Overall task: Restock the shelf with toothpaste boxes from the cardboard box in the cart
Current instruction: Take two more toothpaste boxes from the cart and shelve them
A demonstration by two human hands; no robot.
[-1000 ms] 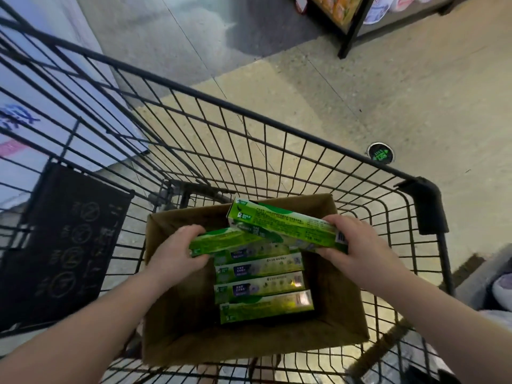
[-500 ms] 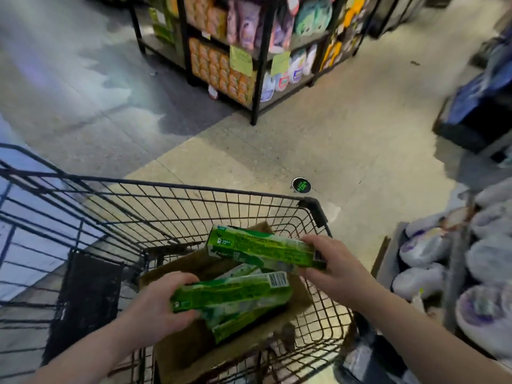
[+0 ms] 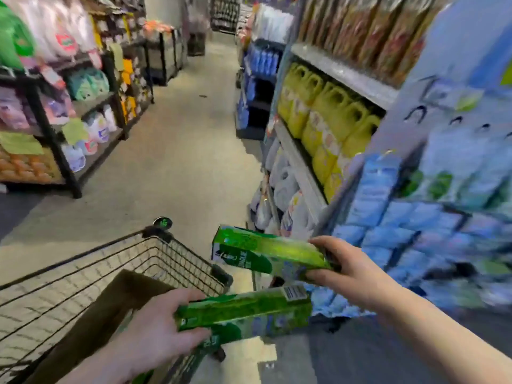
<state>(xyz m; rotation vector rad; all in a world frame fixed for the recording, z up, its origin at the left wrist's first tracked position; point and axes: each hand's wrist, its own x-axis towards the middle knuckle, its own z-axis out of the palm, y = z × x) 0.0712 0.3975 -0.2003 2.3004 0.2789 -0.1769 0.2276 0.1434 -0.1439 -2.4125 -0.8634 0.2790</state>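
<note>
Green toothpaste boxes fill both hands. The left hand (image 3: pixel 155 331) is closed around the near end of a stack of boxes (image 3: pixel 246 311), fingers over the top and thumb underneath; at least 2 seem to be held together, but blur hides the exact count. That stack points to the right, with a barcode label on its far end, and it sits past the right edge of the cart (image 3: pixel 155 253), above the floor. The right hand (image 3: pixel 349 268) grips the right end of another stack of green boxes (image 3: pixel 266 253), thumb on top and fingers wrapped below; its free end points left, toward the cart's front corner. This upper stack is higher and farther from the camera than the left hand's, and the 2 stacks do not touch. Below the left forearm, the brown cardboard box (image 3: pixel 110 309) stands inside the wire cart, its inside too dark and too covered by the arm to show what it holds. To the right, close to the right hand, a shelf (image 3: pixel 415 236) carries blurred blue and white packs. Farther along that side, yellow jugs (image 3: pixel 327 117) stand in a row on a grey shelf. Across the pale floor (image 3: pixel 180 151), a black rack (image 3: pixel 69 151) on the left holds bottles and pouches.
</note>
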